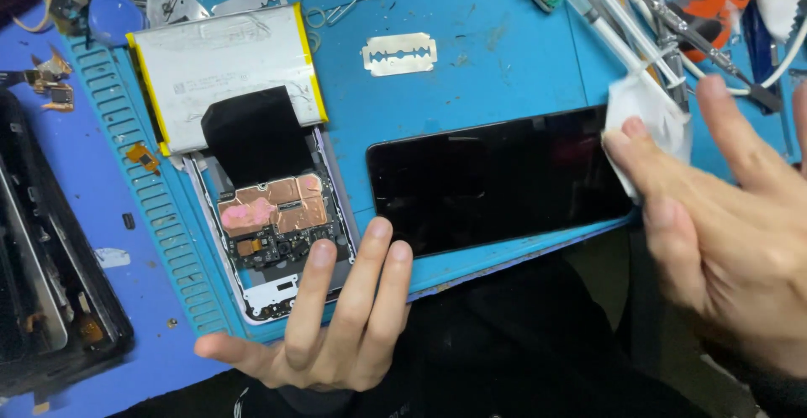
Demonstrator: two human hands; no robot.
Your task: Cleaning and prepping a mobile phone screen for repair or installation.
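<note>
Left hand: your left hand (332, 325) lay flat, fingers spread, on the opened phone (277, 233) at the mat's (521, 57) front edge.
Right hand: your right hand (723, 208) pinched a white wipe (651, 111) against the screen (496, 178).

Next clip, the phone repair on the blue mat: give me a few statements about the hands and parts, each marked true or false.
1. The right hand presses a white wipe on the black screen panel. True.
2. The left hand holds the razor blade. False: the blade lies alone on the blue mat; the hand rests at the opened phone.
3. The opened phone's battery is folded up. True.
4. The screen panel is lit. False: it is dark.
</note>
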